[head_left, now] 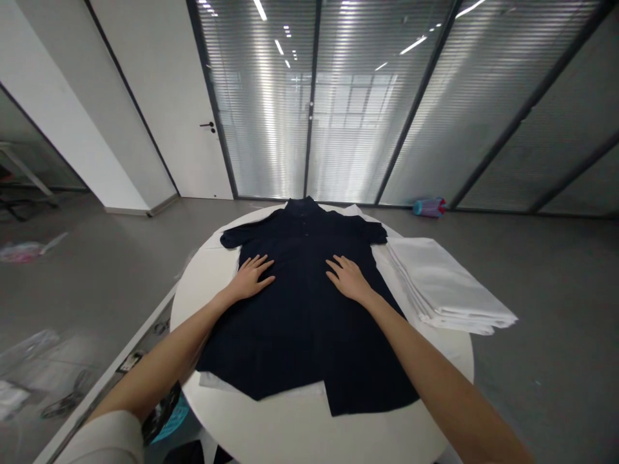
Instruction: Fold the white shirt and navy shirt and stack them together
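We are looking down at a dark shirt [304,303] lying spread, front up, in the middle of the frame on a round white table [309,432]. Its collar is pointing toward the top of the frame, its short sleeves are reaching out to either side, and its hem is hanging nearest us at the lower centre.

Our left hand [251,278] is resting flat on the shirt's left edge, fingers spread wide, gripping nothing. Our right hand [349,278] is lying flat on the chest area just right of centre, fingers also spread, holding nothing. Both palms are pressing on the cloth.

We are judging the step in hand to be smoothing. Doing it well probably means keeping the palms flat, working from the middle outward toward the sleeves and hem, and avoiding dragging the cloth off the table's near edge, where the hem is already lying uneven.

A stack of folded white cloth [447,287] is sitting at the right of the table, just beside the shirt's right sleeve. On the floor in the upper right, a small blue and pink item [429,207] is lying by the glass wall.

We are finding no readable brand, label or writing anywhere.
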Tool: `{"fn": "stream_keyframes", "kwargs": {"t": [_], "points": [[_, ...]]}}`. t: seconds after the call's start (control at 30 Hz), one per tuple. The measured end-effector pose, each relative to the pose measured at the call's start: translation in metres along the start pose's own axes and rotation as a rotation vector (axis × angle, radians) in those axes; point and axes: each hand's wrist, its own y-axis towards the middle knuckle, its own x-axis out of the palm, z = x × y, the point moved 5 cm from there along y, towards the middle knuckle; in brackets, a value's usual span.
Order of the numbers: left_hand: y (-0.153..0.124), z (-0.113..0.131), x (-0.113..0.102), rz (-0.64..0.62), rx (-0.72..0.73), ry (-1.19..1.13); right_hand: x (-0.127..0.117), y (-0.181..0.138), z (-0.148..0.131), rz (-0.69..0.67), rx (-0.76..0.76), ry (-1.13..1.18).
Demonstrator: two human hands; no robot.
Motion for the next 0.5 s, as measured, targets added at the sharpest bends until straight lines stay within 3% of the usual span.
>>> {"fn": "stream_keyframes", "kwargs": {"t": [0.1,0.17,0.27,0.33,0.5], "points": [[0.002,-0.005,-0.008,0.049,0.014,-0.073,0.001,-0.001,0.0,0.008,0.0,0.003],[0.005,-0.017,-0.024,0.154,-0.032,-0.105,0.002,0.0,0.0,0.01,0.002,0.003],[0.009,-0.053,-0.058,0.359,-0.278,-0.052,0.004,0.002,0.003,0.019,0.001,-0.003],[0.013,-0.08,-0.077,0.428,-0.444,-0.002,0.006,0.003,0.004,0.025,-0.006,-0.009],[0.032,-0.133,-0.089,0.403,-0.685,-0.009,0.008,0.002,0.007,0.038,-0.016,-0.026]]}}
